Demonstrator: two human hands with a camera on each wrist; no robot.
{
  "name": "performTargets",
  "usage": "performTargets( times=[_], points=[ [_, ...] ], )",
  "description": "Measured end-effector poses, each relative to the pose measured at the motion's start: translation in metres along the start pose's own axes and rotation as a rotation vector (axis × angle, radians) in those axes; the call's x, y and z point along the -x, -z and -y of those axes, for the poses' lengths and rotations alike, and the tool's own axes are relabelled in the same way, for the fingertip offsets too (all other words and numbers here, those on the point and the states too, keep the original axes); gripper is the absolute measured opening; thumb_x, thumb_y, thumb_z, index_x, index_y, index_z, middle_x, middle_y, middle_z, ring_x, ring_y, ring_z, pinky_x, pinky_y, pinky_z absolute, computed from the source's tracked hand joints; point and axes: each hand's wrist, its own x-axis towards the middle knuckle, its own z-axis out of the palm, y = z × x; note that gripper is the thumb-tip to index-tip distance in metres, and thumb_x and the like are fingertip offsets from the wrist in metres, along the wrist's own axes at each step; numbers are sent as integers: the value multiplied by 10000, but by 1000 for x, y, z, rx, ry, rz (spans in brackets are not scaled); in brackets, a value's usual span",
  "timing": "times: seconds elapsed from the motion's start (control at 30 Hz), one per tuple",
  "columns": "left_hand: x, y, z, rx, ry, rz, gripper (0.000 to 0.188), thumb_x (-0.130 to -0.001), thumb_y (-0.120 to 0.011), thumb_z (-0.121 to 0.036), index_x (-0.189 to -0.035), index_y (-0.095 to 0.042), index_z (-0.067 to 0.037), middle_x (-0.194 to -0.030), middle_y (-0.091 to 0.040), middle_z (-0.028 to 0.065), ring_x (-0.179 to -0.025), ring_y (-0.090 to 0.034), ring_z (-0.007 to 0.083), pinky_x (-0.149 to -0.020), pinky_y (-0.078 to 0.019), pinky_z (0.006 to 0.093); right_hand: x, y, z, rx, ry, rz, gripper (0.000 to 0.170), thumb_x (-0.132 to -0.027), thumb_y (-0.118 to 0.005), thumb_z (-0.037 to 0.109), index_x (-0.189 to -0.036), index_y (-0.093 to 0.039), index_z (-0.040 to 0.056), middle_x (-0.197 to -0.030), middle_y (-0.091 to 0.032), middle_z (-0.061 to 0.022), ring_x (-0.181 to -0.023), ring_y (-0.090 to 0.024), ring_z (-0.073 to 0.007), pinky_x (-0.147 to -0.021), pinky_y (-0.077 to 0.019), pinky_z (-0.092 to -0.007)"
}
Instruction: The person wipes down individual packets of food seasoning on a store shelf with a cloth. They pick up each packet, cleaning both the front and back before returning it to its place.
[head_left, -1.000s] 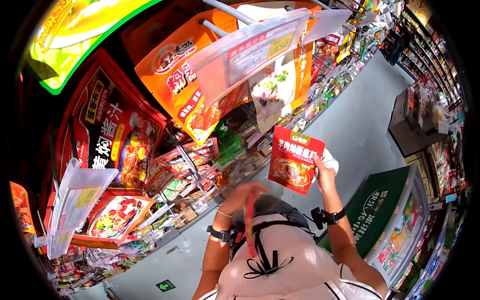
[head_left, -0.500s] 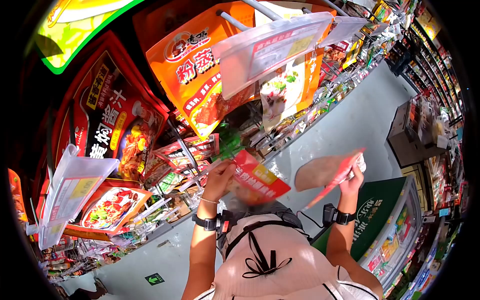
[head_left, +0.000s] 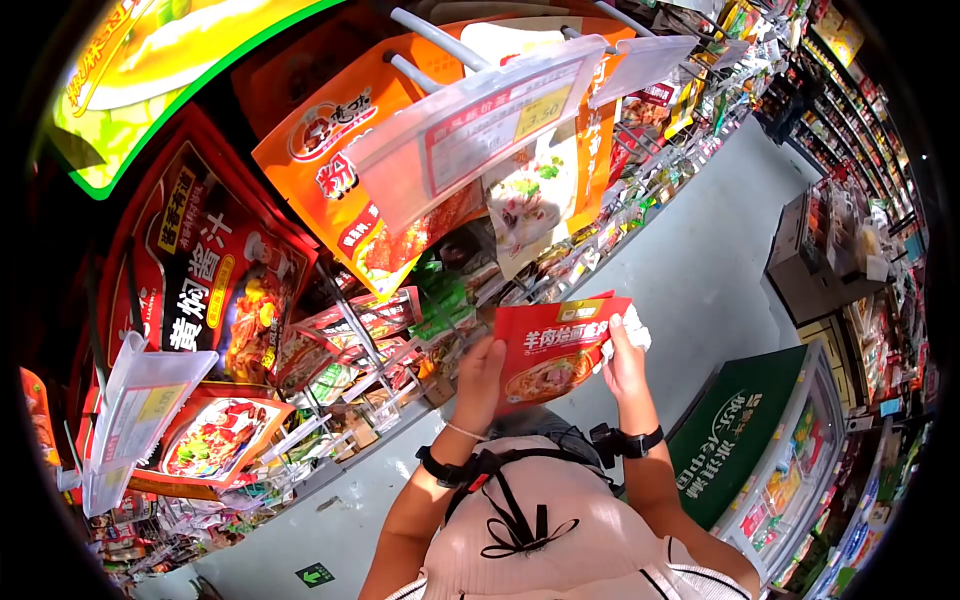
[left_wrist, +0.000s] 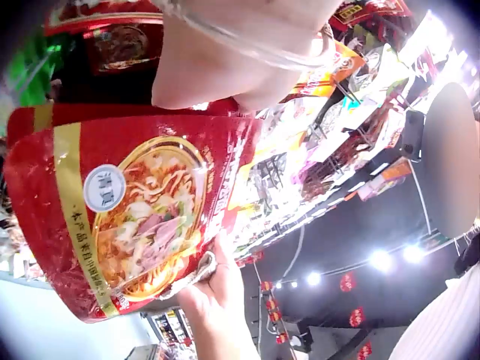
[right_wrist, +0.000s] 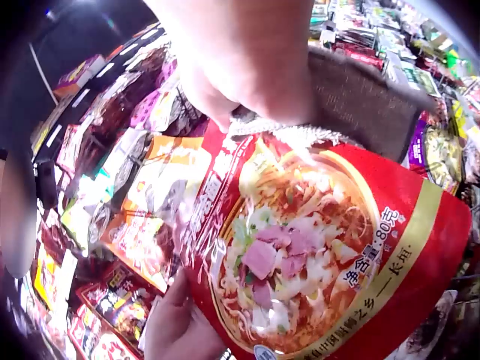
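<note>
Both hands hold red food packets in front of the torso. A red packet (head_left: 550, 355) with a noodle-bowl picture faces up in the head view; another red edge shows behind its top. My left hand (head_left: 482, 378) grips the left side. At the upper right side, my right hand (head_left: 626, 368) pinches the packets, thumb on the front, with a crumpled white cloth (head_left: 632, 330) in the same grip. The left wrist view shows the printed packet face (left_wrist: 150, 210) and the right hand (left_wrist: 214, 289) at its lower edge. In the right wrist view, the left hand (right_wrist: 180, 326) holds the far side.
Hanging racks run along the left, with an orange packet (head_left: 320, 180), a dark red sauce packet (head_left: 205, 270) and clear price tags (head_left: 480, 130) close by. A green-sided freezer (head_left: 735, 430) stands at the right; a box-shaped stand (head_left: 825, 250) is farther down the grey aisle (head_left: 690, 240).
The hands, each holding a separate red packet half a second ago, have come together. The packets now overlap, and the right one has turned from edge-on to lie with the other.
</note>
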Motion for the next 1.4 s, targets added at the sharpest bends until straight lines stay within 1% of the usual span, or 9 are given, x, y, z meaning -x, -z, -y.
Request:
performTargets(
  times=[0.1, 0.2, 0.53, 0.73, 0.93, 1.0, 1.13, 1.33, 1.4],
  points=[
    [4, -6, 1, 99, -53, -43, 277, -878, -489, -214, -1041, -506, 10, -948, -569, 28, -851, -505, 91, -753, -410, 235, 0, -10, -7, 75, 25, -15, 324, -852, -521, 108, -1141, -451, -19, -1065, -545, -78, -953, -531, -156, -846, -421, -299],
    [8, -7, -4, -167, -139, 75, 326, -851, -533, -202, -1095, -469, 5, -988, -565, 47, -892, -512, 105, -783, -411, 246, -1, -14, -15, 127, -13, -22, 311, -840, -542, 98, -1119, -471, -20, -1041, -557, -74, -930, -536, -147, -827, -426, -288],
    [12, 15, -17, -141, -23, -47, 219, -830, -562, -151, -984, -560, 5, -885, -617, 42, -774, -540, 81, -711, -439, 239, -3, -23, -21, 366, 34, 128, 306, -805, -575, 59, -1090, -490, -13, -1013, -565, -72, -879, -545, -128, -759, -446, -261],
    [12, 24, -6, -31, -6, 22, 238, -842, -546, -147, -1019, -535, 13, -934, -596, 35, -821, -525, 78, -739, -429, 233, -15, -21, 4, 86, 67, -193, 285, -866, -507, 188, -1090, -487, 12, -1008, -564, -63, -895, -555, -154, -783, -456, -286],
    [9, 28, -9, 29, 35, 104, 246, -858, -527, -161, -1043, -518, 2, -950, -575, 17, -834, -526, 76, -745, -430, 220, -17, 4, 9, 582, 30, 254, 370, -764, -634, 208, -1045, -517, -4, -944, -581, -56, -859, -547, -127, -765, -448, -265],
    [7, 25, -11, 61, 24, 129, 253, -860, -525, -168, -1048, -515, 1, -951, -574, 16, -833, -524, 76, -744, -431, 224, -11, -8, 7, 509, -85, 345, 368, -735, -659, 133, -1046, -518, -5, -978, -581, -58, -875, -545, -128, -787, -441, -282],
    [5, 27, -15, 117, 58, 193, 258, -859, -524, -182, -1034, -522, 7, -952, -576, 28, -842, -523, 91, -761, -423, 237, -12, -17, -2, 397, -186, 214, 318, -720, -655, 66, -1010, -545, -6, -949, -596, -59, -862, -556, -138, -777, -444, -278],
    [-4, 19, -23, -210, -123, -63, 263, -836, -560, -226, -938, -572, 15, -826, -608, 27, -738, -529, 73, -663, -427, 229, -15, -20, -4, 491, -259, 178, 297, -736, -647, 87, -1000, -555, -12, -941, -601, -67, -846, -561, -134, -751, -444, -272],
    [-9, 18, -23, -293, -144, -114, 289, -832, -556, -266, -958, -571, -7, -816, -616, 79, -734, -564, 123, -665, -435, 251, -18, -29, -8, 485, -139, 195, 256, -749, -636, 127, -957, -559, -1, -814, -604, -56, -627, -544, -98, -469, -377, -218]
  ],
)
